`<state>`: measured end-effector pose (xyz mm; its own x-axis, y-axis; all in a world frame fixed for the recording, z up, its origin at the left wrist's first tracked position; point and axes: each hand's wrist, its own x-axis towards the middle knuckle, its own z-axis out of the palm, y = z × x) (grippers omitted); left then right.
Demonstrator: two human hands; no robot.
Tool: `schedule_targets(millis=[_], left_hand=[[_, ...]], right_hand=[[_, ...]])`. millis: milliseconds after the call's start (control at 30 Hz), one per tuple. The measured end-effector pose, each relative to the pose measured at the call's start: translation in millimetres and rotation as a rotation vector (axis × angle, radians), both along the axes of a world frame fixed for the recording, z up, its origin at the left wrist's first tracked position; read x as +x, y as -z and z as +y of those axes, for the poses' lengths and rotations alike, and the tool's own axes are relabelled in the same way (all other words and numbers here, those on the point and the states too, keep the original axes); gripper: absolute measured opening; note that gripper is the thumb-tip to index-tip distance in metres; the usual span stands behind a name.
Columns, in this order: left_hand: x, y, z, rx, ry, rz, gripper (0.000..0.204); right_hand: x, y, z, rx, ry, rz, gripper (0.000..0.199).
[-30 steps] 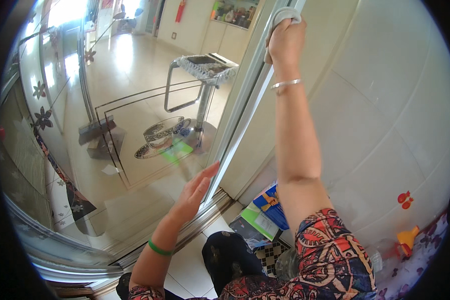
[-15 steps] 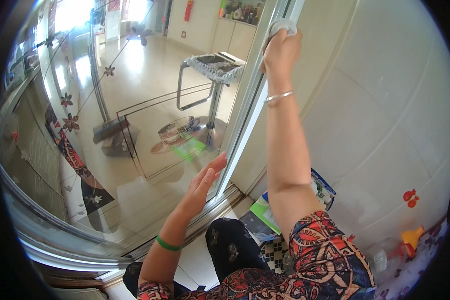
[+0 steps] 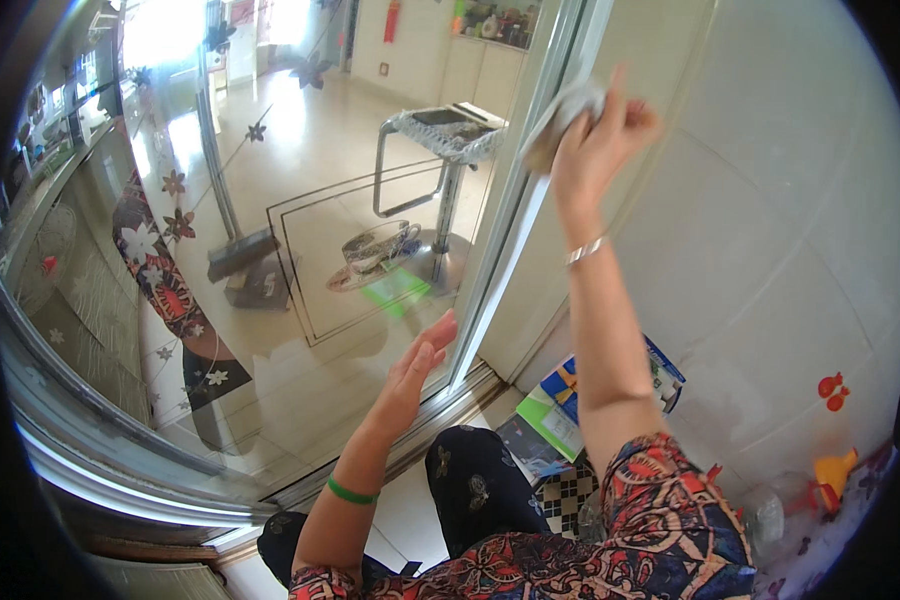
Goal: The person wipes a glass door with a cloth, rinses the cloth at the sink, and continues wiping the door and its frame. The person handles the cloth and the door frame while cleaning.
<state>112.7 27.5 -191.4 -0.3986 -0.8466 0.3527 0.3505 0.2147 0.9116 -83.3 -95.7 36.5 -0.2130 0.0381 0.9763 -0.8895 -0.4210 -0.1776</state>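
My right hand [image 3: 602, 150] is raised beside the upright white frame [image 3: 505, 250] of a glass door. It holds a whitish cloth [image 3: 566, 118], pressed between thumb and fingers, with some fingers sticking out and slightly blurred. The cloth hangs by the frame's edge; whether it touches the frame I cannot tell. Lower down, my left hand [image 3: 417, 375] has its fingers stretched out and holds nothing. It is next to the glass panel [image 3: 300, 390], close to the frame; contact is unclear. The glass bears flower shapes and a cup-and-saucer picture [image 3: 375, 250].
Through the glass stand a stool [image 3: 450, 130] with a fringed cover, and a broom [image 3: 245, 255] with a dustpan [image 3: 258, 285]. Printed papers [image 3: 550, 425] lie beside my right elbow. On the right rises a tiled wall [image 3: 760, 260], with a clear plastic container [image 3: 765, 520] below it.
The right hand has shifted a little right and down with the cloth, and its fingers have spread. The left hand keeps its pose. The whole view has shifted slightly.
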Motion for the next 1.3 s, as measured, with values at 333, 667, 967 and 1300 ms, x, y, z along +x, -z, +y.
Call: schedule_targets(millis=[333,667,967,1300], left_hand=[[0.2,40.6,9.1,0.156,-0.009,0.025,0.057],[53.5,116.1,47.9,0.373,-0.138,-0.038,0.060],[110.1,146.6,95.1,0.420,-0.181,-0.269,0.057],[134.2,149.1,140.3,0.312,-0.142,-0.990,0.042]], right_hand=[[27.5,69.9,-35.0,-0.050,-0.286,0.102,0.038],[63.0,336.3,-2.9,0.284,-0.154,-0.227,0.047],[101.2,506.7,6.5,0.456,-0.522,-1.352,0.039],[90.0,597.9,11.3,1.228,0.130,-1.402,0.033]])
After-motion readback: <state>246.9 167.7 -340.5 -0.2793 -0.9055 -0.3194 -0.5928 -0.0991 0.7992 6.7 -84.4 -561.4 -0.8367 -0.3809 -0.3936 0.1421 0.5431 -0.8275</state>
